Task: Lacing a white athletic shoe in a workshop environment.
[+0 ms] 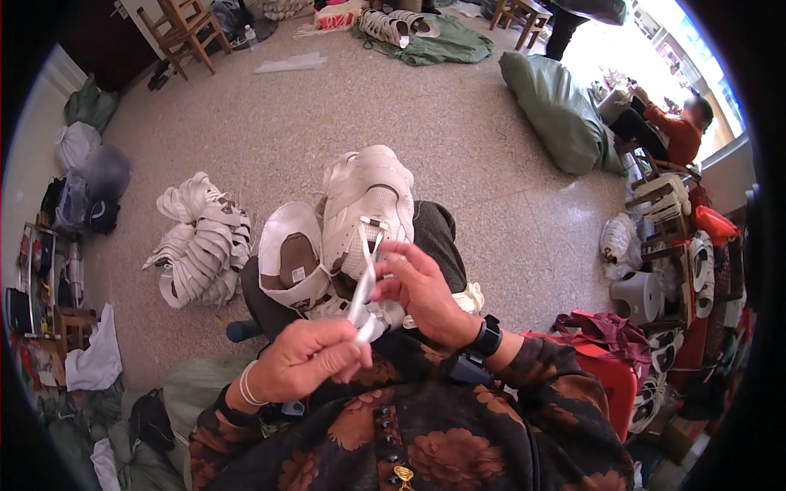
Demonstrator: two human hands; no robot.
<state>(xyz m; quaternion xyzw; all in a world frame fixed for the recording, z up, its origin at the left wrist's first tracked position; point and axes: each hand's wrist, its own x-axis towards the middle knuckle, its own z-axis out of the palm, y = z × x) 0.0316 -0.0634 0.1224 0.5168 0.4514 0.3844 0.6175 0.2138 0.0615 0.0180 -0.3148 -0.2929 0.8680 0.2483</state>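
Note:
On my lap rests a stack of white shoe uppers (368, 176), with a white flat shoelace (365, 286) threaded at the tongue of the top one. My left hand (315, 356) pinches the lace's lower length between thumb and fingers. Higher up, my right hand (422, 295) has its fingertips bent against the lace close to the upper's opening. Another white upper (307, 278) with a brown lining lies at the left of the stack, its opening facing up. Parts of the uppers beneath my hands are hidden.
On the floor to the left is a pile of white uppers (205, 237). A large green sack (557, 110) lies at the far right, near a seated person (671, 131). A red stool (606, 368) stands close at my right. Wooden chairs (187, 34) are at the back.

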